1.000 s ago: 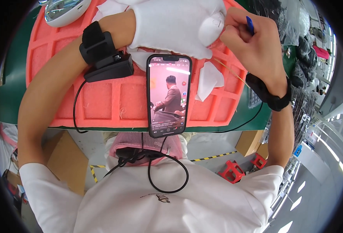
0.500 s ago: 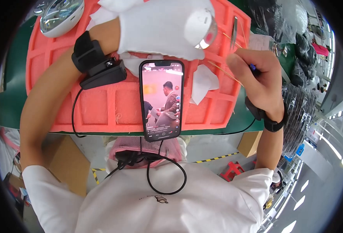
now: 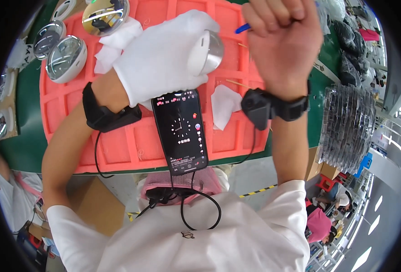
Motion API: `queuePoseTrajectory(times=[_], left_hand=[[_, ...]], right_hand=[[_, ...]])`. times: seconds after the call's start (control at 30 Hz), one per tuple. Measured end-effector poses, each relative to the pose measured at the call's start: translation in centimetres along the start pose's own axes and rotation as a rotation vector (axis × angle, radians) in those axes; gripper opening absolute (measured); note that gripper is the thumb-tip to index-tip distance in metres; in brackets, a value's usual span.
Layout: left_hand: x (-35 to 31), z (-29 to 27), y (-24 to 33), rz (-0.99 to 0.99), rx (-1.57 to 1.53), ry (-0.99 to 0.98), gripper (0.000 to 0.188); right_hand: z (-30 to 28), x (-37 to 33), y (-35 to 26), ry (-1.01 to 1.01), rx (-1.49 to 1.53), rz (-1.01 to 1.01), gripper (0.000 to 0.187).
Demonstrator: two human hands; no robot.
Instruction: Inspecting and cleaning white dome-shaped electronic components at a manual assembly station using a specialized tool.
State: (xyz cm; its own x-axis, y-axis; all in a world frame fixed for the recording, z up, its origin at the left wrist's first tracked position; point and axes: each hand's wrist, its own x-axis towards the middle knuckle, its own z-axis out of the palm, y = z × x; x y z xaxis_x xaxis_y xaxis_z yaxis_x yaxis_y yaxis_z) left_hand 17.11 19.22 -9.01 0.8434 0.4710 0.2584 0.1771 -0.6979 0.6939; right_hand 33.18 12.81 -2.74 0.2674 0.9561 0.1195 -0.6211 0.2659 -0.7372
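Observation:
My left hand (image 3: 164, 56), in a white glove, is closed round a rounded white housing with a shiny face (image 3: 206, 52) above the pink tray (image 3: 114, 152). Most of its fingers are hidden by the glove's back. Farther right, my bare right hand (image 3: 284, 41) is raised with curled fingers round a thin blue pen-like tool (image 3: 242, 28); its tip sticks out to the left. Below the gloved hand a smartphone (image 3: 181, 133) with a dark screen lies over the tray's near part. A crumpled white cloth (image 3: 224, 105) rests beside the phone.
Mirror-faced white housings (image 3: 66, 59) sit at the left, another with a golden reflection (image 3: 105, 17) behind them. White wipes (image 3: 112, 50) and a thin wooden stick (image 3: 238, 84) lie on the tray. Clear plastic trays (image 3: 347, 129) are stacked at right. Black cables (image 3: 96, 156) run from my wrist devices.
My right hand has risen and turned, the blue tool now pointing left. My left hand and housing have shifted left and lower in view. The phone screen has changed from a video to a dark clock.

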Motion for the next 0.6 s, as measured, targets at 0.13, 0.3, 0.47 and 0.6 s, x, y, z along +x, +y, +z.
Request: queuePoseTrajectory(times=[0.13, 0.3, 0.47, 0.6], left_hand=[[0.3, 0.3, -0.3, -0.09, -0.165, -0.009, 0.064], [0.4, 0.5, -0.5, -0.195, -0.265, -0.01, 0.051], [0.6, 0.7, -0.7, -0.213, -0.371, -0.011, 0.049], [0.6, 0.9, -1.0, -0.192, -0.431, 0.0, 0.051]], right_hand=[[1.1, 0.6, 2.0, 0.125, 0.159, -0.013, 0.046], [1.9, 1.0, 4.1, 0.303, -0.046, -0.079, 0.048], [0.5, 1.1, 4.3, 0.149, -0.167, -0.18, 0.044], [1.0, 1.1, 4.3, 0.259, -0.254, -0.186, 0.044]])
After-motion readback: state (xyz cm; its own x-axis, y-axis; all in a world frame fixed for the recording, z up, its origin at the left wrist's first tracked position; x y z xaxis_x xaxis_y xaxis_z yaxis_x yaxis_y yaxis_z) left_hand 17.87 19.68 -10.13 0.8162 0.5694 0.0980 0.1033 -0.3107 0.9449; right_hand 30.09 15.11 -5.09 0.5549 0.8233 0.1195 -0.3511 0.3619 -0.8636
